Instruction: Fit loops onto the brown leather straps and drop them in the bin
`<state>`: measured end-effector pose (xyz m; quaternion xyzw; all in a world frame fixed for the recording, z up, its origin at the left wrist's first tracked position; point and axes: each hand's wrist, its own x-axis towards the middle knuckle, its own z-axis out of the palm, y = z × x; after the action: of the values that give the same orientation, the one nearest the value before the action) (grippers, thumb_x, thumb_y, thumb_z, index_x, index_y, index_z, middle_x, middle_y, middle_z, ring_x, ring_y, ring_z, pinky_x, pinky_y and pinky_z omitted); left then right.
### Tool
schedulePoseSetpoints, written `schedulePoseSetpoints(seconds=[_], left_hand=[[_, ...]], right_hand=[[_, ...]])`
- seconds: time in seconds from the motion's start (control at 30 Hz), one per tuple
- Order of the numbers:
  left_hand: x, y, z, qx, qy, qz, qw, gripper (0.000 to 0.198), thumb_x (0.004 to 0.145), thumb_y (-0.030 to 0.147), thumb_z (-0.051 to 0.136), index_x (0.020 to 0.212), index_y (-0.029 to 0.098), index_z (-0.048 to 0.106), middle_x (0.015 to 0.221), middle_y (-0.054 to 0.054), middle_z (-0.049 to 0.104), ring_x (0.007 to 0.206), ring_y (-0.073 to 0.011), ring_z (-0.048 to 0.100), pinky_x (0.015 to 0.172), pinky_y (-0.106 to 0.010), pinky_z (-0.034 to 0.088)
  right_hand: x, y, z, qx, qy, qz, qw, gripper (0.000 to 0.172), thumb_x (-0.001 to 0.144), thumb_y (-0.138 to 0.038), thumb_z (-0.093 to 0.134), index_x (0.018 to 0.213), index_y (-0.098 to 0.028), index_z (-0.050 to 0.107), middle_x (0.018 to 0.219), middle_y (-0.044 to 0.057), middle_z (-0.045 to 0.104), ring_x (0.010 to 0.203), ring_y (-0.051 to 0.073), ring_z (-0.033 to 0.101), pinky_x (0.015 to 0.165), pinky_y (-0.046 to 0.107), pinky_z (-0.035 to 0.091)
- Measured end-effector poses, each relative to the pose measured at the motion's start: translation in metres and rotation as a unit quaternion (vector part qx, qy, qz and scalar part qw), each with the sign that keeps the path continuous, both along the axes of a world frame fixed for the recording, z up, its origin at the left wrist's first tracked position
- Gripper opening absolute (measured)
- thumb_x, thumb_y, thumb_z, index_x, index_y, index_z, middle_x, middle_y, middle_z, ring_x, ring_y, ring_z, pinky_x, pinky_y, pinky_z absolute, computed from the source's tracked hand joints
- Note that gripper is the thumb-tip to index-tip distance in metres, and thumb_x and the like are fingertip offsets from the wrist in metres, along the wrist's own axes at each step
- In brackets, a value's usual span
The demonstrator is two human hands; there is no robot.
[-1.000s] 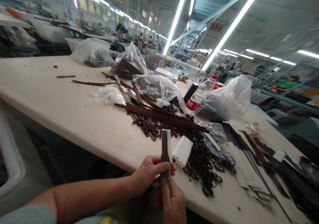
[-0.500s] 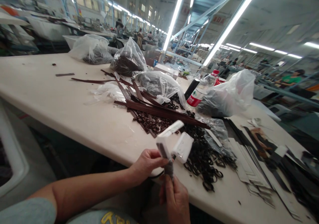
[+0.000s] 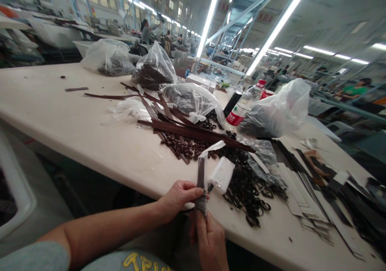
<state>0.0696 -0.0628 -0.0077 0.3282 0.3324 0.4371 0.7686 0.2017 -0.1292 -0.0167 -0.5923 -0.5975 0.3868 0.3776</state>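
Pinches a narrow dark brown strip (image 3: 200, 176) upright with the left hand (image 3: 178, 198), thumb and fingertips closed on its middle, just above the near edge of the cream desk (image 3: 75, 118). Clasps the bottom end from below with the right hand (image 3: 209, 241), fingers shut around it, apparently to steady the strip between two grips with the upper half rising free. At the top, a white backing paper (image 3: 212, 146) curling away to the right, probably loose there with nothing pinning it. Holds all this close to the body and apart from the clutter, likely for a clear look at the strip's faces.

Just beyond the strip, a small white plastic box (image 3: 222, 174) lying on the desk beside a loose heap of black rings (image 3: 247, 188). Left of that, a heap of small brown loops (image 3: 182, 145) partly under a bundle of long dark brown bands (image 3: 196, 134), all within easy reach.

Farther back, four bags:
- a clear plastic bag of dark pieces (image 3: 109, 57) at the far left
- a peaked clear bag of brown pieces (image 3: 154, 68)
- a slumped greyish bag (image 3: 190, 99), contents hard to tell
- a large clear bag of black pieces (image 3: 276, 110) at the right

Between the last two, a tilted clear plastic bottle with a red cap (image 3: 243, 109) beside a black cylinder (image 3: 232, 103). Farther right, fanned stacks of grey cards (image 3: 298, 196).
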Motion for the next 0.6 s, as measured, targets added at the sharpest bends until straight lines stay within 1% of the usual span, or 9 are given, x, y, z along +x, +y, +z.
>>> schedulePoseSetpoints(seconds=[0.07,0.13,0.17,0.27,0.3,0.33,0.43,0.53,0.6], left_hand=[[0.001,-0.005,-0.001,0.000,-0.007,-0.054,0.999,0.046,0.073,0.053,0.081,0.082,0.009,0.077,0.058,-0.007,0.067,0.048,-0.0157,0.057,0.046,-0.023,0.040],[0.000,-0.004,0.002,-0.001,-0.013,-0.081,0.997,0.044,0.075,0.052,0.080,0.083,0.009,0.077,0.056,-0.006,0.066,0.046,-0.0162,0.057,0.047,-0.024,0.041],[-0.001,0.000,0.005,0.002,-0.014,-0.069,0.998,0.043,0.073,0.050,0.082,0.084,0.009,0.077,0.060,-0.007,0.068,0.050,-0.0168,0.059,0.051,-0.025,0.044],[-0.003,0.014,0.014,0.002,-0.021,0.034,0.999,0.045,0.065,0.049,0.089,0.086,0.010,0.079,0.079,-0.010,0.074,0.070,-0.0192,0.066,0.070,-0.027,0.051],[-0.003,0.018,0.015,0.000,-0.025,0.052,0.998,0.046,0.064,0.050,0.090,0.085,0.010,0.079,0.082,-0.011,0.074,0.073,-0.0203,0.066,0.074,-0.028,0.051],[-0.002,0.019,0.015,-0.006,-0.028,0.056,0.998,0.047,0.064,0.050,0.089,0.084,0.009,0.079,0.082,-0.012,0.074,0.074,-0.0212,0.066,0.075,-0.029,0.051],[0.001,0.014,0.009,-0.026,-0.026,0.031,0.999,0.045,0.065,0.049,0.089,0.081,0.009,0.078,0.081,-0.013,0.074,0.073,-0.0216,0.066,0.075,-0.030,0.051],[-0.002,0.010,0.007,-0.017,-0.015,0.013,1.000,0.045,0.067,0.048,0.089,0.087,0.009,0.079,0.081,-0.012,0.074,0.074,-0.0209,0.066,0.076,-0.029,0.050],[-0.006,0.016,0.012,0.003,-0.020,0.024,0.999,0.048,0.066,0.047,0.090,0.093,0.009,0.079,0.083,-0.012,0.074,0.077,-0.0214,0.066,0.076,-0.029,0.050]], right_hand=[[0.004,0.003,-0.003,0.018,-0.007,0.002,1.000,0.051,0.102,-0.053,0.037,0.069,-0.019,0.056,0.052,-0.001,0.053,0.047,0.013,0.050,0.048,0.024,0.037],[0.007,0.004,-0.007,0.028,-0.015,0.005,0.999,0.051,0.102,-0.052,0.037,0.067,-0.019,0.054,0.052,-0.001,0.053,0.047,0.013,0.051,0.048,0.024,0.038],[0.009,0.004,-0.008,0.027,-0.020,0.008,0.999,0.050,0.103,-0.052,0.037,0.069,-0.019,0.055,0.052,-0.001,0.054,0.047,0.013,0.051,0.048,0.024,0.038],[0.011,0.003,-0.010,0.012,-0.033,0.034,0.999,0.048,0.103,-0.050,0.036,0.076,-0.018,0.059,0.053,-0.001,0.055,0.047,0.013,0.051,0.049,0.023,0.038],[0.011,0.002,-0.010,0.007,-0.034,0.039,0.999,0.047,0.103,-0.050,0.036,0.079,-0.017,0.060,0.053,-0.001,0.055,0.047,0.013,0.051,0.049,0.023,0.038],[0.010,0.003,-0.009,0.005,-0.034,0.041,0.999,0.047,0.103,-0.050,0.036,0.080,-0.017,0.060,0.053,-0.001,0.055,0.046,0.013,0.051,0.048,0.023,0.037],[0.007,0.005,-0.005,0.009,-0.031,0.022,0.999,0.049,0.102,-0.052,0.036,0.074,-0.018,0.058,0.052,-0.001,0.054,0.046,0.013,0.050,0.048,0.024,0.037],[0.007,0.007,-0.003,0.004,-0.030,0.007,1.000,0.051,0.102,-0.053,0.036,0.074,-0.018,0.058,0.051,-0.001,0.053,0.046,0.013,0.050,0.049,0.024,0.036],[0.007,0.006,-0.004,0.003,-0.029,0.023,0.999,0.051,0.102,-0.054,0.036,0.075,-0.017,0.059,0.051,-0.001,0.053,0.045,0.013,0.050,0.048,0.024,0.036]])
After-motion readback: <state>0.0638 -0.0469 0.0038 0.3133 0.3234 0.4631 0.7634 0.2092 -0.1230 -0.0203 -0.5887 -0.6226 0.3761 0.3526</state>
